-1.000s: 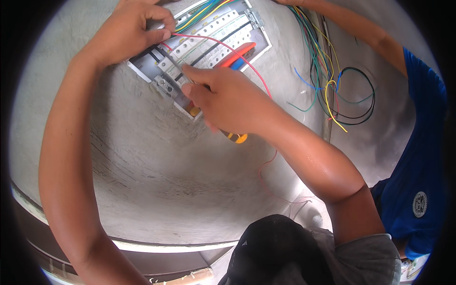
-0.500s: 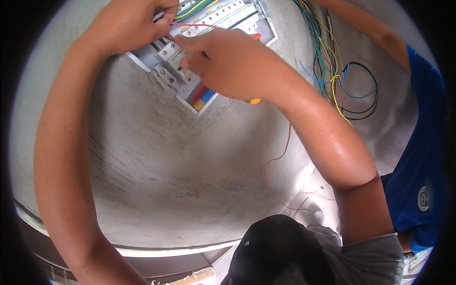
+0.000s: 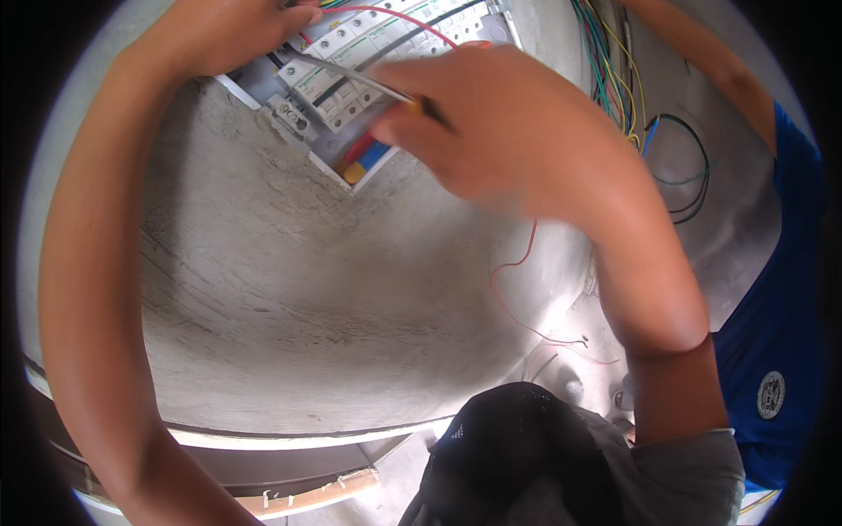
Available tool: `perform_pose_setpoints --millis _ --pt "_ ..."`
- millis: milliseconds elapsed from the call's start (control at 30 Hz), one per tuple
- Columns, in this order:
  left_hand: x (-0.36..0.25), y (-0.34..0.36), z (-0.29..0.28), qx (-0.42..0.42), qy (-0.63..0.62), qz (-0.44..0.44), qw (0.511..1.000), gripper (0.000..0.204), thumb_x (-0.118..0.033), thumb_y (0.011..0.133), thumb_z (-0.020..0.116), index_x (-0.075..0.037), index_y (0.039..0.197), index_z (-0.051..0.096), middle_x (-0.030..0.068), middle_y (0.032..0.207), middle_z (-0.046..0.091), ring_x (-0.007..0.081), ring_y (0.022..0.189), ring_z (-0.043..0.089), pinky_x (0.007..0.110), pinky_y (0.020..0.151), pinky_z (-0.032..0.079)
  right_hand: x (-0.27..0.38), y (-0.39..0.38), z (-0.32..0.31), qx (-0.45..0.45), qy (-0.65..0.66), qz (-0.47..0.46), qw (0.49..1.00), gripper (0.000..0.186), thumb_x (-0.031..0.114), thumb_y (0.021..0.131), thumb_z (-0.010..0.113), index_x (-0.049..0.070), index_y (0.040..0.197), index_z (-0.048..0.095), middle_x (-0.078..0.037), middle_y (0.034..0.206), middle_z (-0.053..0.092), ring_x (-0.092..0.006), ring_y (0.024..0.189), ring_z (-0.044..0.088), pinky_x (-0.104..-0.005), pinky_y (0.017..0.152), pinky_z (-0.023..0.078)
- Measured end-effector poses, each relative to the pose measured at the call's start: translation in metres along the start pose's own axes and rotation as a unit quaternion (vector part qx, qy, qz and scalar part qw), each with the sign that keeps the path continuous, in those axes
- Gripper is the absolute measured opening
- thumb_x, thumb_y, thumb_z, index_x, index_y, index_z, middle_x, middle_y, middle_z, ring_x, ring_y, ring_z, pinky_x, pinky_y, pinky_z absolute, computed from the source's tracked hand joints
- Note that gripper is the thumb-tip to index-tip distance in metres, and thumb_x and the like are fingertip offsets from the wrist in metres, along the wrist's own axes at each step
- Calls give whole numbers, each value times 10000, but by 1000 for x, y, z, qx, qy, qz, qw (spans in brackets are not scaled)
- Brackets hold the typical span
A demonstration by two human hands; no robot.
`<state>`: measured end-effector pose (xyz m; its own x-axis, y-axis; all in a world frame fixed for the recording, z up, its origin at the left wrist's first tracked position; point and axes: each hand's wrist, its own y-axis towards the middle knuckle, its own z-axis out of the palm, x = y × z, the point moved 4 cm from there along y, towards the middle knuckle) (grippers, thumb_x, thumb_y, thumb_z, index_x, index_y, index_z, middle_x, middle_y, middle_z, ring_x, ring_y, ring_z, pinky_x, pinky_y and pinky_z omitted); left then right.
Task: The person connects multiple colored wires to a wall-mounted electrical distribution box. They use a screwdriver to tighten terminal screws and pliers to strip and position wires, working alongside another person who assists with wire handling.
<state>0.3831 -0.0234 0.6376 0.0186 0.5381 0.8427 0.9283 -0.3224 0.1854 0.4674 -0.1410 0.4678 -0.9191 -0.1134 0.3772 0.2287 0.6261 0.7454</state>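
My left hand is closed at the top edge, its fingertips pinching a red wire beside the breakers; part of the hand is cut off. From there the wire arcs right to behind my right hand. My right hand, smeared by motion, grips a screwdriver, its metal shaft slanting up-left across a row of white circuit breakers. The shaft's tip is near the breakers' upper terminals; whether it touches cannot be told. The breakers sit in an open distribution box in the grey wall.
Red, blue and yellow pieces lie in the box's lower corner. Coloured wires hang at the right, with a black coil. A thin red wire dangles below. A person in a blue shirt stands right; a black cap is at the bottom.
My right hand has drawn back to the right from the breakers, and the screwdriver's shaft now shows. The view has shifted slightly, leaving my left hand higher, at the top edge.
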Motion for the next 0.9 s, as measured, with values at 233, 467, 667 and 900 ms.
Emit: perform_pose_setpoints --millis 233,467,667,900 --pt "-12 8 -13 52 49 9 997 71 -52 894 838 3 851 851 166 1445 666 357 1557 462 440 1293 436 -17 -62 -29 15 207 119 971 430 196 1163 773 42 1564 762 -25 809 669 -94 722 585 -331 675 484" --pt "-16 0 -22 80 92 -31 992 101 -148 956 857 -56 977 892 107 1359 672 293 1393 558 424 1232 450 1 -49 38 63 399 55 913 465 215 1177 644 -5 1587 637 -223 884 695 -371 819 721 -470 767 550" --pt "-26 19 -9 41 56 73 995 161 -240 1024 877 -82 994 888 92 1281 663 292 1309 563 433 1193 453 5 -35 44 66 338 59 937 520 186 1198 637 16 1689 609 -47 838 637 -147 699 648 -347 643 546" --pt "-30 17 -11 64 42 -47 996 226 -232 1046 853 -22 961 861 81 1223 640 290 1296 544 397 1134 477 -2 -72 15 -62 275 58 958 481 129 1176 710 -6 1637 676 44 807 602 -34 703 540 -261 634 422"
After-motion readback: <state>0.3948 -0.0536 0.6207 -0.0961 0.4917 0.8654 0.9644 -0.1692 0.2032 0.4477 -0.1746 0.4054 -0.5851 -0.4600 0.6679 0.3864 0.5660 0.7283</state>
